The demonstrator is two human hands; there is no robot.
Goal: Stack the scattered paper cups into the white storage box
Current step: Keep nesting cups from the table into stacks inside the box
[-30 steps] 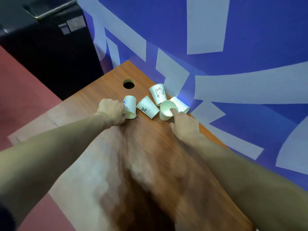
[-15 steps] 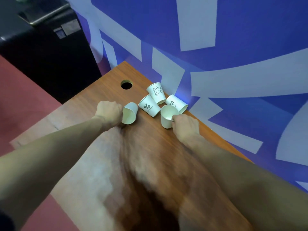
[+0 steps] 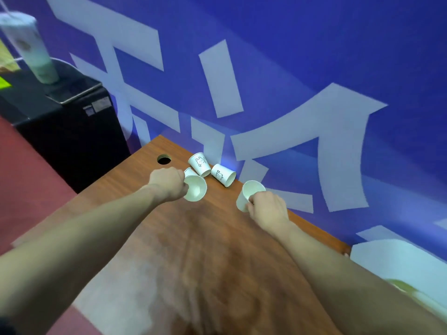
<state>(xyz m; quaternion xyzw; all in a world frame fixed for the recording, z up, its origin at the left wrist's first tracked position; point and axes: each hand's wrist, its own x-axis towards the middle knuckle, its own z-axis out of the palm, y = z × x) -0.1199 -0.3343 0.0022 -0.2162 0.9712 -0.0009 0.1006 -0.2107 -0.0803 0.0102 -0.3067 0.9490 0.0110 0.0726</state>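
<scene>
The left hand (image 3: pixel 168 186) is gripping a cup (image 3: pixel 195 191) by its side, fingers curled round the wall, with the open mouth turning toward the camera. The right hand (image 3: pixel 267 209) is likewise closing round a second cup (image 3: pixel 250 193), pinching it near the base so the rim is tilting up and away. Judging by these grips, each hand is keeping a mouth or a base free so that one cup can be slid into the other, which is probably the step in hand.

Both held cups are lifting clear of the desk (image 3: pixel 217 250) near its far edge, the right one close to the edge by the wall (image 3: pixel 314 56). Two more are lying on their sides at that far edge: a rabbit cup (image 3: pixel 199 163) and, just beside it, a bear cup (image 3: pixel 223 175). Part of a fifth cup (image 3: pixel 188 170) is peeking out behind the left hand's cup; how it is lying I cannot tell.

The cups are looking small, white and thin-walled, plain inside, with little black line drawings outside. They are likely crushing easily under a hard squeeze, so a light hold is suiting them.

The white storage box is not clearly showing anywhere here, so nothing is yet stacked in it.
</scene>
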